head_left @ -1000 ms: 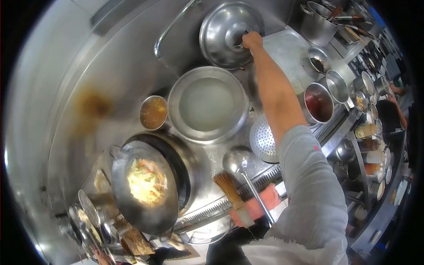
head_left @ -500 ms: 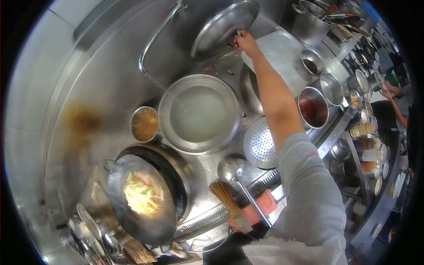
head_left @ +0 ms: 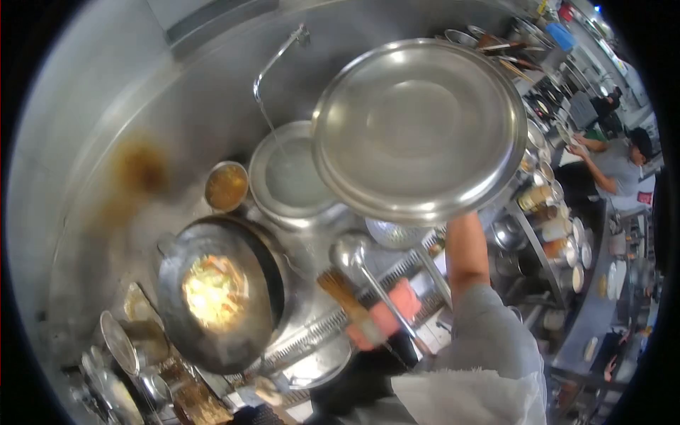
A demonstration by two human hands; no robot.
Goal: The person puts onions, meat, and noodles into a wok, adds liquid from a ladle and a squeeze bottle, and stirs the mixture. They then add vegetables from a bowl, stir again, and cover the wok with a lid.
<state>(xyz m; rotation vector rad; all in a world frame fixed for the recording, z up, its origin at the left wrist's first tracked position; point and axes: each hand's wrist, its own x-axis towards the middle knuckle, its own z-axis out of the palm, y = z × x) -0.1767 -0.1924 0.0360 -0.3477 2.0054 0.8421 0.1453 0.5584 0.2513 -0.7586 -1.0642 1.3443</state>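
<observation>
A large round steel lid point(head_left: 418, 131) is held up in the air, its broad face turned toward me. My right forearm point(head_left: 467, 251) runs up behind its lower edge. The lid hides my right hand; half a second ago the fingers were closed on its handle. Partly behind the lid stands a wide steel pot point(head_left: 265, 173) of cloudy water, with a thin stream falling in from the faucet point(head_left: 257, 86). The tilted black wok point(head_left: 230, 350) at lower left contains shredded vegetables point(head_left: 214, 292). My left hand is not in view.
A small pot of brown sauce point(head_left: 227, 186) stands left of the water pot. A ladle point(head_left: 352, 251), a bamboo brush point(head_left: 342, 290) and a pink cloth point(head_left: 398, 306) lie along the front. Sauce containers point(head_left: 559, 230) line the right. A co-worker point(head_left: 613, 166) stands further off.
The lid has come from the back wall toward me and to the right, and its broad face now faces me. My right arm has drawn back. The view has shifted slightly.
</observation>
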